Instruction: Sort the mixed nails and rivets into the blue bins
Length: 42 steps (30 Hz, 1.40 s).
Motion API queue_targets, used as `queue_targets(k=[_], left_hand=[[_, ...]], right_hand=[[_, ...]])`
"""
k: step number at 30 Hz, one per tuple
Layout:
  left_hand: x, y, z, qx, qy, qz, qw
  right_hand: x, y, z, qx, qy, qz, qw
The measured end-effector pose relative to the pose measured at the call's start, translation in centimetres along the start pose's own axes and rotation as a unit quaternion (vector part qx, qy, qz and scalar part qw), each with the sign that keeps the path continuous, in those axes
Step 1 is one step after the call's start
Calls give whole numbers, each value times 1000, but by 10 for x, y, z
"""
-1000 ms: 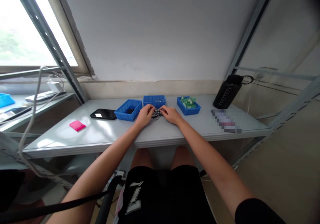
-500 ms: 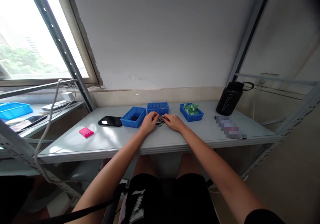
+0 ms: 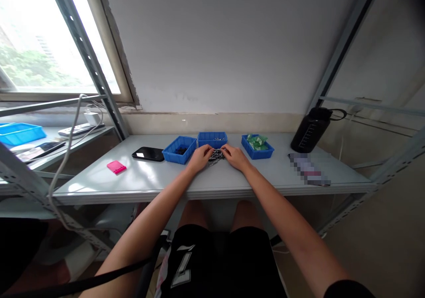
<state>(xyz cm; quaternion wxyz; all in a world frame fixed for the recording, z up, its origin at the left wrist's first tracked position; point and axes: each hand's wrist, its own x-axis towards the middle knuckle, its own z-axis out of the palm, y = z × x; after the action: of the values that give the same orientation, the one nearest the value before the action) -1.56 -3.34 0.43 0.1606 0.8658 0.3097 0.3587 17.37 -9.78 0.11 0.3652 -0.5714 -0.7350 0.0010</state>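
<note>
A small heap of metal screws lies on the grey table, just in front of the middle blue bin. My left hand rests at the heap's left side and my right hand at its right side. Both hands have their fingers curled in onto the screws. Whether either hand has pinched one up is too small to see.
A blue bin with dark parts stands on the left and a blue bin with green parts on the right. A black phone and a pink card lie further left. A black bottle stands at the back right.
Only the camera view has shifted a little. Both hands stay at the screw heap with small finger movements.
</note>
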Motion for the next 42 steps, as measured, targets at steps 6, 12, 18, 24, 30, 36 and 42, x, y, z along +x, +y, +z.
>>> queue_targets(k=[6,12,18,24,30,36,42], left_hand=[[0,2,-2,-1,0,-1,1000],[0,3,-3,4,-7,1,1000],[2,1,-1,14,-43,23,999],[2,-1,1,25,-65,43,997],[3,-4,2,26,-40,35,998],[4,-2,-1,19,22,21,999],[3,1,-1,9,5,34,999]], right_hand=[[-1,0,1,1,-11,-5,1000],[0,-1,0,7,10,-5,1000],[0,-3,-2,15,43,-15,999],[-1,-8,-2,16,39,-34,999],[-2,-6,-3,12,40,-26,999],[1,1,-1,11,14,-7,1000],[0,0,1,11,-35,-17,999]])
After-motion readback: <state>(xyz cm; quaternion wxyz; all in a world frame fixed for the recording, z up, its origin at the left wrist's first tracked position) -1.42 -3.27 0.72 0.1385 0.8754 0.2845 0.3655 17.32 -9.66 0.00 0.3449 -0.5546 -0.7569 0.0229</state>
